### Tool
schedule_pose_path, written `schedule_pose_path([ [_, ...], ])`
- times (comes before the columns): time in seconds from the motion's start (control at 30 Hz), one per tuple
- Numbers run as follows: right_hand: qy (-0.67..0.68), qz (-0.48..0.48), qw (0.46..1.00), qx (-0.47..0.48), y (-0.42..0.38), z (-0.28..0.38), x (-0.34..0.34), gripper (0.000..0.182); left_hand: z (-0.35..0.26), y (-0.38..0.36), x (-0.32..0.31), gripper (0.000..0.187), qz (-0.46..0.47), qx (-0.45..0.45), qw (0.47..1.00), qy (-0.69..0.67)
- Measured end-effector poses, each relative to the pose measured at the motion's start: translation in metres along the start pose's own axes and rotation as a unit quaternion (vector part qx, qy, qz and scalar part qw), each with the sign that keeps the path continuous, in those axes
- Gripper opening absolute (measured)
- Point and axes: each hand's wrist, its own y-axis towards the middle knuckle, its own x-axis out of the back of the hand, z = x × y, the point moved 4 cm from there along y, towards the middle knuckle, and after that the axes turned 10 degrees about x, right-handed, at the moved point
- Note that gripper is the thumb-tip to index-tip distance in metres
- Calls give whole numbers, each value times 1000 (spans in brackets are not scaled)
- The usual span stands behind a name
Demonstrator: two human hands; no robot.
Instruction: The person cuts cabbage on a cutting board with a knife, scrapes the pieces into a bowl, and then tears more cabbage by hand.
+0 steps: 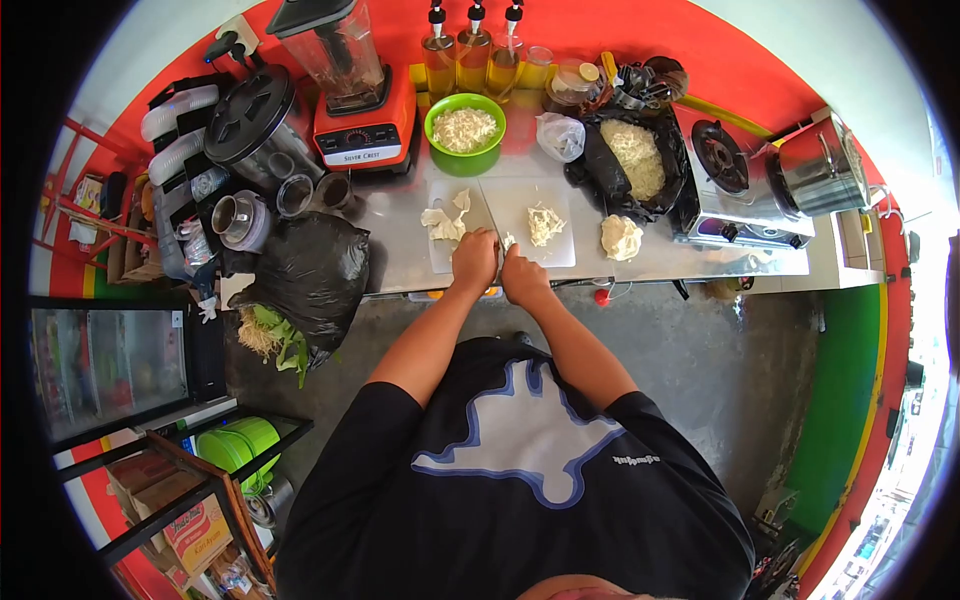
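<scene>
My left hand (475,262) is closed, its fingers curled down at the front edge of a white cutting board (486,215). What lies under those fingers is hidden. Right beside it, my right hand (525,276) is closed around what looks like a knife, with only a thin dark edge showing between the hands. A few pale shreds (509,241) lie at its fingertips. On the board, whitish cabbage leaves (447,218) rest to the left and a small heap of chopped cabbage (545,226) to the right. A piece of cabbage (621,239) sits on the metal table right of the board.
Behind the board stands a green bowl (437,150) of shredded cabbage, beside a red blender (365,135). Shredded cabbage (634,160) fills an opened black bag; a stove (745,215) is farther right. A bulging black bag (310,265) overhangs the table's left front edge.
</scene>
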Motion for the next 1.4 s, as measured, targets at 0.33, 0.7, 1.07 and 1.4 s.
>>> schedule_pose_path([
  [0.33,15,-1,1000,12,1,3,3,31,8,-3,-1,9,16,-37,999,-30],
  [0.7,33,-19,999,-4,7,2,1,32,11,-1,6,12,33,-27,996,-83],
  [1.07,7,-16,1000,-24,6,11,-2,33,22,3,3,2,60,-22,993,-102],
  [1.4,-17,0,997,-72,5,21,-6,31,19,5,8,7,114,-28,992,-51],
])
